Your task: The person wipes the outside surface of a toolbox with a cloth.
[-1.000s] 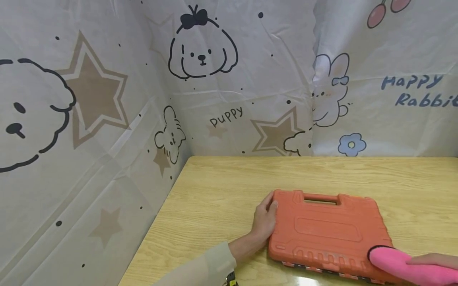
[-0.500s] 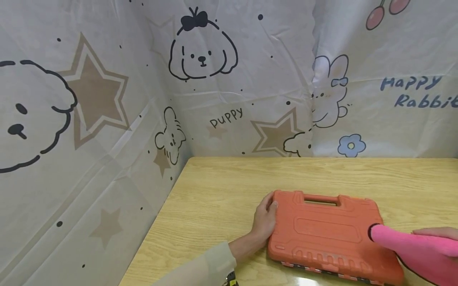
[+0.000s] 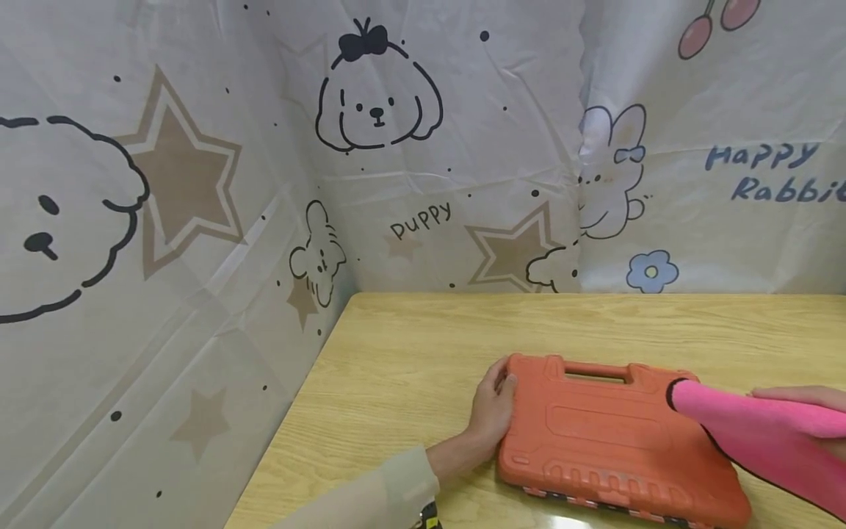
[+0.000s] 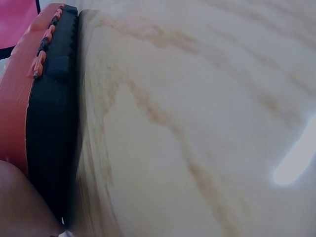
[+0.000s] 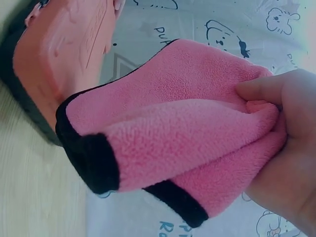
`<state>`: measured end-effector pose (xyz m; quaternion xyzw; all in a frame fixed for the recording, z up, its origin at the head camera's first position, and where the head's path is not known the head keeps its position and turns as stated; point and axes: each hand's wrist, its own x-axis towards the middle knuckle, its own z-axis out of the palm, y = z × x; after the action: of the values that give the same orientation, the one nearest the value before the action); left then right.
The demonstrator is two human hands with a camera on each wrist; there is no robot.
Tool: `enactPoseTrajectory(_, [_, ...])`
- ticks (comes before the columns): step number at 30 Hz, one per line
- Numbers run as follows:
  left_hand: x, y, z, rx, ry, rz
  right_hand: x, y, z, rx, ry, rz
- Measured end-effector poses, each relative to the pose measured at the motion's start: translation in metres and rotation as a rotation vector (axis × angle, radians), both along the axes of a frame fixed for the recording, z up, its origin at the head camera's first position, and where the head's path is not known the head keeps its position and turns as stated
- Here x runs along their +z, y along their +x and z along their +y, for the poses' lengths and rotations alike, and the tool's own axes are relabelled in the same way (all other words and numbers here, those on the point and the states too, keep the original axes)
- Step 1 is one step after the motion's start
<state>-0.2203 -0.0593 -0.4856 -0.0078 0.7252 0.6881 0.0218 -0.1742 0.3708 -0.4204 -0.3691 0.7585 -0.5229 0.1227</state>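
An orange-red plastic carrying case (image 3: 595, 433) with a black underside lies flat on the table, its handle toward the far side. My left hand (image 3: 492, 411) grips the case's left end, thumb at the lid's edge. The left wrist view shows part of that hand (image 4: 22, 207) against the case's side (image 4: 52, 128). In my right hand (image 5: 291, 128) a folded pink cloth (image 5: 168, 148) with black edging is pinched between thumb and fingers. The cloth (image 3: 747, 419) overlaps the right part of the lid in the head view, and its front edge hangs loose.
The wood-grain table (image 3: 396, 353) runs back to a white printed sheet (image 3: 410, 169) that hangs along the left and far sides. A small black and yellow thing (image 3: 429, 514) shows below the left sleeve (image 3: 370, 492).
The cloth in my right hand has moved from the near right corner of the lid away toward the far right corner. My left hand keeps its hold, and the case stays in place.
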Motion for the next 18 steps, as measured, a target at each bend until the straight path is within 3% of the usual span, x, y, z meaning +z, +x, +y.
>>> enactPoseTrajectory(2, [0.001,0.0,0.0,0.012,-0.006,-0.006,0.005,0.004,-0.006,-0.044,0.045,0.045])
enactPoseTrajectory(6, [0.006,0.001,-0.001,0.033,-0.082,0.022,0.019,0.02,-0.028,-0.26,0.218,0.331])
enactPoseTrajectory(7, [0.008,0.002,-0.001,0.032,-0.109,0.04,0.023,0.025,-0.035,-0.301,0.236,0.376])
enactPoseTrajectory(9, [0.014,0.003,0.001,0.012,-0.159,0.085,0.028,0.033,-0.05,-0.314,0.165,0.403])
enactPoseTrajectory(11, [0.023,0.005,0.003,-0.031,-0.202,0.134,0.035,0.04,-0.061,-0.311,0.116,0.389])
enactPoseTrajectory(14, [0.038,0.011,0.009,-0.136,-0.232,0.202,0.043,0.045,-0.073,-0.279,0.043,0.44])
enactPoseTrajectory(17, [0.049,0.016,0.014,-0.267,-0.191,0.237,0.048,0.05,-0.084,-0.249,-0.035,0.476])
enactPoseTrajectory(18, [0.051,0.018,0.016,-0.311,-0.169,0.247,0.05,0.051,-0.088,-0.249,-0.042,0.45])
